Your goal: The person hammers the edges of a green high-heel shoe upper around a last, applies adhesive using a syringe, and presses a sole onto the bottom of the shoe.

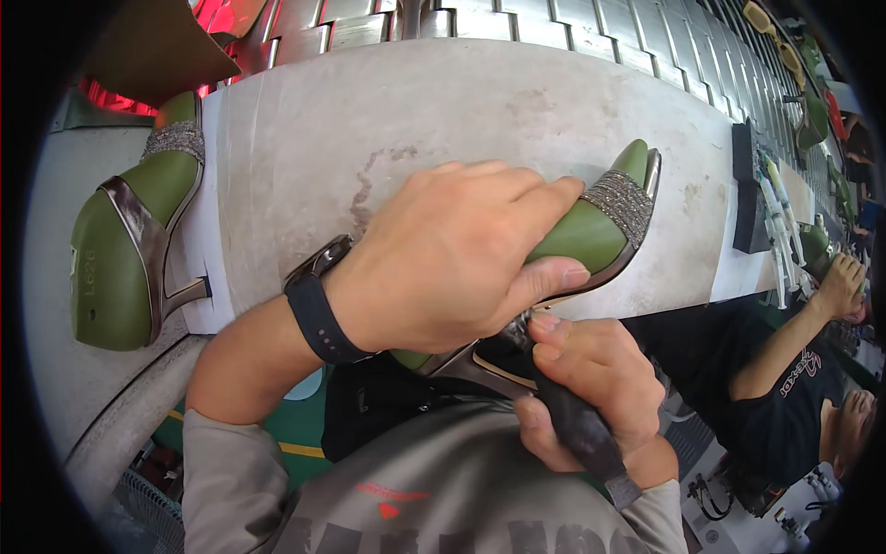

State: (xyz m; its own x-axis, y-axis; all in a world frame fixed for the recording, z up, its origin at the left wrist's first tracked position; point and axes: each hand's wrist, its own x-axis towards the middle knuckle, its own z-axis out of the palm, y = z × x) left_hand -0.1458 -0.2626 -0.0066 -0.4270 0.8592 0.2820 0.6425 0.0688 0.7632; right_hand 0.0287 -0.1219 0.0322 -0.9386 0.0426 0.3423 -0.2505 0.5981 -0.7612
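My left hand (452,249) is wrapped over a high-heeled sandal (620,208) on a green shoe last, pressing it on its side at the near edge of the worktable. A glittery band crosses the sandal near its toe, which points to the far right. The thumb lies along the sole edge. Below it, my right hand (600,379) is closed around a dark, wrapped tool handle (580,425). The tool's metal end (519,328) meets the sandal's underside near the shank; its tip is hidden by my fingers. The heel part shows only partly under my left wrist.
Another sandal on a green last (120,249) lies at the left. A metal slat conveyor (591,42) runs along the far side. At the right are a black block (749,185), several syringes (780,222) and a co-worker's hand (838,286) holding a green piece.
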